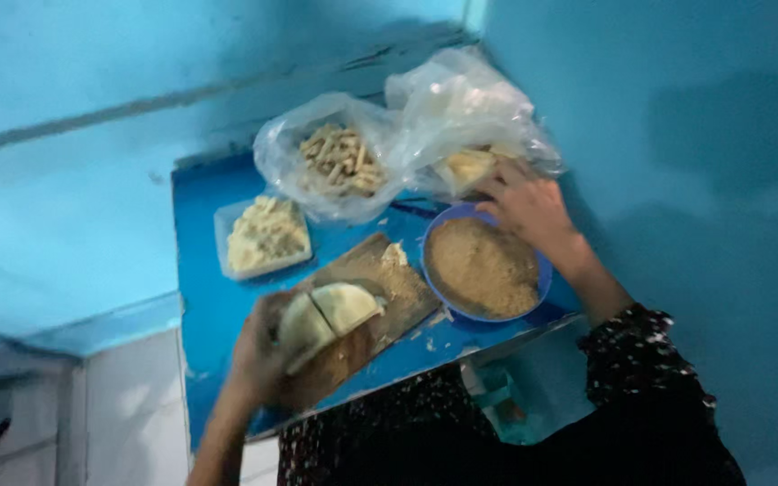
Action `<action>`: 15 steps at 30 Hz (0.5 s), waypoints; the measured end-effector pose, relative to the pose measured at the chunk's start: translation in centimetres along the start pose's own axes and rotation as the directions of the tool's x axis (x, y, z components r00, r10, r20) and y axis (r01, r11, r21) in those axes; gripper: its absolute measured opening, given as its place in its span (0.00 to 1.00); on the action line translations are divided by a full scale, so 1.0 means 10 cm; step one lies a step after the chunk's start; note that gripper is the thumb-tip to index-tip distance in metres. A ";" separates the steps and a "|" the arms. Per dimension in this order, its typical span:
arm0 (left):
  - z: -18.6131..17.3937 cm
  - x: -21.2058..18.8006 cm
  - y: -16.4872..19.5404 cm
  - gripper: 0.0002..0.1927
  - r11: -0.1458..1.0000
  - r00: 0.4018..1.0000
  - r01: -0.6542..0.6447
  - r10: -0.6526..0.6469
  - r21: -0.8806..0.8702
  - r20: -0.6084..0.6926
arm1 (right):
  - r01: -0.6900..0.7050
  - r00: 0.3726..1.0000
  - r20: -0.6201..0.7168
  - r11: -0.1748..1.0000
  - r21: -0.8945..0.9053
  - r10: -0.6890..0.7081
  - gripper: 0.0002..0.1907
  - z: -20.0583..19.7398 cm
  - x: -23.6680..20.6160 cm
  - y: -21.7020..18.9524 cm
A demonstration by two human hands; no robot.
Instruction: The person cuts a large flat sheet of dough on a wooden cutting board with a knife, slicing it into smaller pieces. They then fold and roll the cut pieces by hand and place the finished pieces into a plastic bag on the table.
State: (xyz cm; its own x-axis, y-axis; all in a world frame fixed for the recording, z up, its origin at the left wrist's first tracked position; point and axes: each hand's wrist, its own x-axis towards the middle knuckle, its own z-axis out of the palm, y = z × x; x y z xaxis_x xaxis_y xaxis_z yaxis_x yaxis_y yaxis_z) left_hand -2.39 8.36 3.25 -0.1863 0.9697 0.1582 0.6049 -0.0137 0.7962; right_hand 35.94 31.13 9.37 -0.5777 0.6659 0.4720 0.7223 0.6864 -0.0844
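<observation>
A pale round flat dough sheet [330,315], cut into pieces, lies on a brown wooden board [402,292]. My left hand [258,355] rests at the sheet's left edge and touches it. My right hand [529,207] reaches over the far rim of a blue bowl [438,243] of brown crumbs into a clear plastic bag [461,108] with pale pieces inside. Whether its fingers hold anything I cannot tell.
A second clear bag [317,153] holds several tan sticks. A clear rectangular tub [227,238] of pale filling stands at the left. All sit on a small blue table [209,297] in the corner of blue walls, and a white tiled surface [132,405] is lower left.
</observation>
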 end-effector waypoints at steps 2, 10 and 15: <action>-0.25 0.01 0.04 0.38 0.953 0.984 0.171 -0.155 -0.251 0.083 | 0.012 1.000 -0.007 0.994 0.107 -0.011 0.11 -0.08 0.03 -0.16; -0.32 -0.18 0.20 0.32 0.971 0.969 0.239 -0.239 0.004 0.057 | -0.072 0.769 0.519 0.755 0.652 -0.375 0.27 0.64 0.35 -1.75; -0.41 -0.44 0.17 0.34 0.988 0.985 0.148 -0.151 -0.053 -0.082 | 0.069 0.773 0.505 0.843 0.534 -0.383 0.28 0.99 0.43 -2.16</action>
State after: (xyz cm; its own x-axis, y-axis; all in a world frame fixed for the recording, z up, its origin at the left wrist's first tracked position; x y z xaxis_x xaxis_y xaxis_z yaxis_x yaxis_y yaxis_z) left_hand -3.67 3.09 6.31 -0.3384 0.9373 0.0830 0.5292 0.1166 0.8405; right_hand 14.08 22.04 4.49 -0.9157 0.3992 -0.0461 0.3658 0.7804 -0.5071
